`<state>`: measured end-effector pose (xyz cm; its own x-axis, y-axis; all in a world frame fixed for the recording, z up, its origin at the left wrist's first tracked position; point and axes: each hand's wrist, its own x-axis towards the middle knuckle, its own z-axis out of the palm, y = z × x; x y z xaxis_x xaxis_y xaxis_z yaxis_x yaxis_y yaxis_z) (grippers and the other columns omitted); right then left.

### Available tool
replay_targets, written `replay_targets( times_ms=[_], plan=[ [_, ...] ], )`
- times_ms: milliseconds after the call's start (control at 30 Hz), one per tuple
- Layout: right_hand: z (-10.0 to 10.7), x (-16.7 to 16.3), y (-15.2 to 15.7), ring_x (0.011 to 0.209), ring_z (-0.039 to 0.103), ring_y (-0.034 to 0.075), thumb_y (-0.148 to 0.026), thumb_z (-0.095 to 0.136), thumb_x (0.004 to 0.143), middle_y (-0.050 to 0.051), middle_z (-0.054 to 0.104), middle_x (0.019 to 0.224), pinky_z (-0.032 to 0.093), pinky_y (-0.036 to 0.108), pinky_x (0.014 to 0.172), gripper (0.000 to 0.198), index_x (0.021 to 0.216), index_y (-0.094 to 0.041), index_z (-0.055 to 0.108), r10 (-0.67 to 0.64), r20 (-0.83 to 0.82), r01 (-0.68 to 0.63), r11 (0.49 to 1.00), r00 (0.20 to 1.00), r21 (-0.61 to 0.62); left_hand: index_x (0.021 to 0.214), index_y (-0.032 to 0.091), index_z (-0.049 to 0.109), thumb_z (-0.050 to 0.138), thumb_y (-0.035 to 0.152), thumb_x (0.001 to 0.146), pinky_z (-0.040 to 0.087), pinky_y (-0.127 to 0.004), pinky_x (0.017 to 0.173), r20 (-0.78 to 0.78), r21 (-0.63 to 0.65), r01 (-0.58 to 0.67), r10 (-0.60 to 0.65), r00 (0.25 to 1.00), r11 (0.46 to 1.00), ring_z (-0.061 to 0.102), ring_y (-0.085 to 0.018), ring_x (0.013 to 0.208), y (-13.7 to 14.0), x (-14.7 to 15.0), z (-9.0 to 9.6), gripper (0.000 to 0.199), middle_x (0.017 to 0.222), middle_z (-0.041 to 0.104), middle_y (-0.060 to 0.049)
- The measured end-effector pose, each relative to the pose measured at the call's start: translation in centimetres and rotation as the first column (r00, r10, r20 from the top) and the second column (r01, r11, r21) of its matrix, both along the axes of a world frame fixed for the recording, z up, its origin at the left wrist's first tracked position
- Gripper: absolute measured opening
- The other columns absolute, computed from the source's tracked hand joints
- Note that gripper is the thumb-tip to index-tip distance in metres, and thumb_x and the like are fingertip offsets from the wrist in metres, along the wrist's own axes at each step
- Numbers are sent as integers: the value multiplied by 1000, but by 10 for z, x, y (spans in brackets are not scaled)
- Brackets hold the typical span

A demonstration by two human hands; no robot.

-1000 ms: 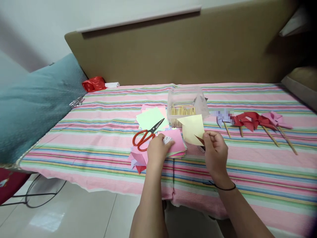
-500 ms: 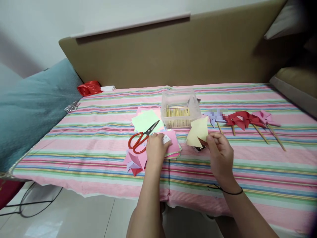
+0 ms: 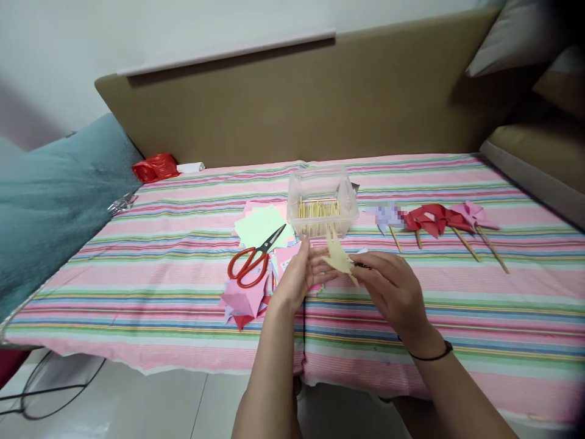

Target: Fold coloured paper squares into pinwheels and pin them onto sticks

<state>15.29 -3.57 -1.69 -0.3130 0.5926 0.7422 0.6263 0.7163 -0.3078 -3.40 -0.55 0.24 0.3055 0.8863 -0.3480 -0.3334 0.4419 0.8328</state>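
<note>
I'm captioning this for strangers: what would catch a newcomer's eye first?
Probably the red-handled scissors, lying partly on coloured paper left of the left hand. Then the red pinwheels, among others right of the clear box, and the pale yellow paper in the right hand.

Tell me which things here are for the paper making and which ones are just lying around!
Seem to belong to the paper making:
yellow paper, in the right hand
red-handled scissors
coloured paper sheets
clear box with thin sticks
paper pinwheels

Seem to be just lying around:
shiny red bundle
white item beside it
silvery item near the blue cushion
</note>
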Motion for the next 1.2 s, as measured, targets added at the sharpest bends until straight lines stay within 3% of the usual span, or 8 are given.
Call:
replay_targets(
  times_ms=[167, 333, 467, 567, 700, 867, 1033, 1200],
  plan=[
    [3, 5, -2, 107, 59, 24, -7, 59, 83, 8, 69, 113, 48, 43, 87, 26, 102, -24, 63, 1, 113, -12, 995, 994, 97, 98, 15, 64, 72, 38, 70, 53, -29, 73, -40, -10, -18, 18, 999, 1000, 67, -17, 77, 1, 0, 1, 37, 89, 71, -9],
    [2, 7, -1, 106, 58, 24, -7, 59, 84, 6, 69, 112, 48, 43, 86, 25, 100, -25, 62, -3, 127, -7, 997, 992, 77, 92, 17, 57, 68, 13, 60, 51, -26, 64, -94, -36, -75, 71, 993, 997, 63, -11, 62, 1, 5, -2, 34, 75, 68, -1],
    [-1, 7, 2, 105, 59, 24, -9, 58, 85, 8, 68, 108, 48, 44, 87, 19, 96, -23, 62, -42, -20, 41, 999, 999, -13, 90, 17, 51, 63, 5, 52, 39, -19, 49, -166, 1, -123, 122, 979, 992, 54, -7, 47, 4, 6, -8, 41, 64, 65, 2],
    [-2, 8, 4, 104, 60, 23, -14, 56, 87, 9, 68, 105, 46, 45, 92, 14, 97, -21, 63, -182, -235, 151, 978, 955, -143, 88, 17, 50, 62, 7, 51, 29, -17, 44, -241, 45, -175, 180, 954, 984, 45, -4, 42, 6, 2, -9, 40, 61, 63, 4],
    [-3, 12, 6, 99, 63, 23, -28, 59, 87, 9, 69, 102, 51, 42, 86, 14, 97, -20, 65, -372, -463, 155, 884, 805, -441, 91, 18, 52, 67, 16, 56, 38, -20, 49, -247, 76, -253, 264, 932, 964, 53, -9, 48, 7, -6, -3, 38, 62, 62, 5],
    [-3, 7, 6, 82, 67, 21, -41, 63, 82, 7, 71, 91, 56, 34, 69, 25, 94, -19, 67, -373, -615, -197, 723, 694, -662, 94, 18, 55, 76, 24, 59, 44, -22, 55, -105, 87, -302, 311, 945, 949, 58, -10, 55, 5, -10, 4, 41, 70, 66, 2],
    [0, -6, 5, 66, 64, 16, -47, 61, 83, 4, 68, 77, 54, 28, 58, 29, 92, -19, 67, -297, -714, -537, 496, 634, -683, 90, 18, 55, 80, 25, 59, 45, -21, 56, -1, 171, -362, 367, 930, 916, 61, -10, 59, 4, -7, 3, 40, 73, 68, 2],
    [1, -9, 4, 58, 58, 13, -49, 62, 82, 1, 61, 67, 50, 24, 51, 31, 78, -19, 70, -339, -749, -535, 539, 569, -650, 91, 19, 56, 79, 24, 62, 45, -20, 56, -53, 225, -333, 353, 934, 916, 62, -10, 60, 1, -3, 0, 38, 78, 69, 1]
  ],
)
